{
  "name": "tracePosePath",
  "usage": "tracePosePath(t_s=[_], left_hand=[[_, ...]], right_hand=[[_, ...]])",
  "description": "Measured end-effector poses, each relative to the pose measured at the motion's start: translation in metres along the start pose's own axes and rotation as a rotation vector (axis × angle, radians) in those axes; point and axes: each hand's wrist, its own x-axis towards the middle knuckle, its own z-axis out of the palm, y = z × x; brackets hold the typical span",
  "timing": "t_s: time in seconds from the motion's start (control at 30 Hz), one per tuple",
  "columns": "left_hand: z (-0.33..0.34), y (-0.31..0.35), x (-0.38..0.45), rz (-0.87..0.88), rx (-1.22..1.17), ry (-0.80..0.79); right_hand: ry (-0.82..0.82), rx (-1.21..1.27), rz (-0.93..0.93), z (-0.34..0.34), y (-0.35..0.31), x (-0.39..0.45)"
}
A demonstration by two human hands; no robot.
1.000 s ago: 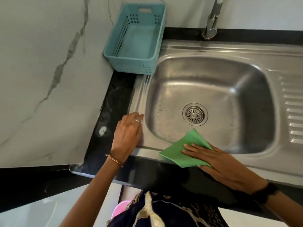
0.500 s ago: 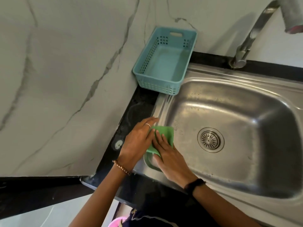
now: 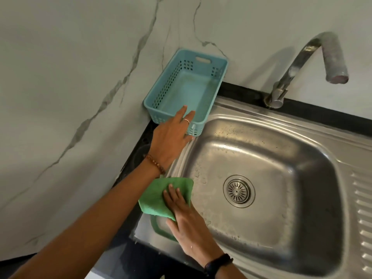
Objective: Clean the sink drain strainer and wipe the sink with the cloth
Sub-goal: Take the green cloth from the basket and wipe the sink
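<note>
A stainless steel sink (image 3: 302, 158) fills the right of the view, wet with droplets, its round metal drain strainer (image 3: 238, 191) seated in the basin floor. A green cloth (image 3: 159, 196) lies on the sink's front left rim. My right hand (image 3: 187, 220) presses flat on the cloth with straight fingers. My left hand (image 3: 173, 137) reaches forward over the left rim, fingers extended and touching the near wall of a blue plastic basket (image 3: 181, 89).
The blue basket stands empty in the back left corner against the marble wall (image 3: 70, 97). A chrome tap (image 3: 314, 57) curves over the back of the sink. Black countertop (image 3: 138, 150) borders the sink; a ribbed drainboard (image 3: 362, 218) lies at the right.
My left hand has left the cloth and moved forward to the blue basket. My right hand keeps pressing the cloth on the front left rim. The camera has tilted up.
</note>
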Motion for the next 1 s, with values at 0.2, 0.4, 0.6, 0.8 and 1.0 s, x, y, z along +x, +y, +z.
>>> tracePosePath(t_s=[0.2, 0.4, 0.6, 0.8, 1.0], left_hand=[[-0.01, -0.01, 0.02, 0.031, -0.067, 0.101], [-0.022, -0.006, 0.021, 0.029, -0.176, 0.132], [-0.015, -0.005, 0.02, 0.001, -0.156, 0.165], [-0.004, 0.001, 0.015, -0.024, -0.121, 0.149], [0.004, 0.006, 0.009, -0.068, -0.069, 0.146]], right_hand=[[0.077, 0.113, 0.056, -0.018, 0.013, 0.036], [0.2, 0.027, 0.072, -0.08, 0.057, 0.107], [0.214, -0.556, 0.108, -0.132, 0.113, 0.157], [0.281, -0.723, 0.224, -0.161, 0.149, 0.142], [0.266, -0.766, 0.293, -0.178, 0.171, 0.112]])
